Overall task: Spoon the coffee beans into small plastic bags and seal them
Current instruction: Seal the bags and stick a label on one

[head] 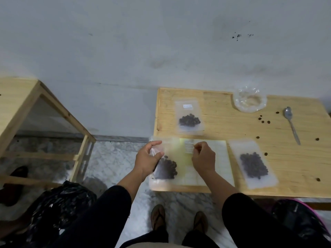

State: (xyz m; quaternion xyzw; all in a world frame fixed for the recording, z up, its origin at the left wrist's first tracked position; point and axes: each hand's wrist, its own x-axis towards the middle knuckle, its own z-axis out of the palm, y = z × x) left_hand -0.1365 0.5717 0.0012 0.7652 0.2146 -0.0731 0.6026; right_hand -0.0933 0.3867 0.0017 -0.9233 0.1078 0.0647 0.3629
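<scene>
A small clear bag of coffee beans [165, 169] lies at the near left corner of the wooden table [223, 126]. My left hand [147, 158] grips its upper left part. My right hand [203, 157] has curled fingers that pinch at a sheet of white labels [206, 161] beside the bag; what it pinches is too small to tell. Two more bags with beans lie flat: one at the back [189, 117], with a label, and one at the right [253, 163]. A metal spoon [291, 123] lies at the far right.
A crumpled clear plastic bag [249, 101] sits at the table's back edge. Several loose beans [264, 120] are scattered near the spoon. A wooden frame stand [44, 122] is at the left, black plastic bags [59, 208] on the floor, my feet [179, 221] below.
</scene>
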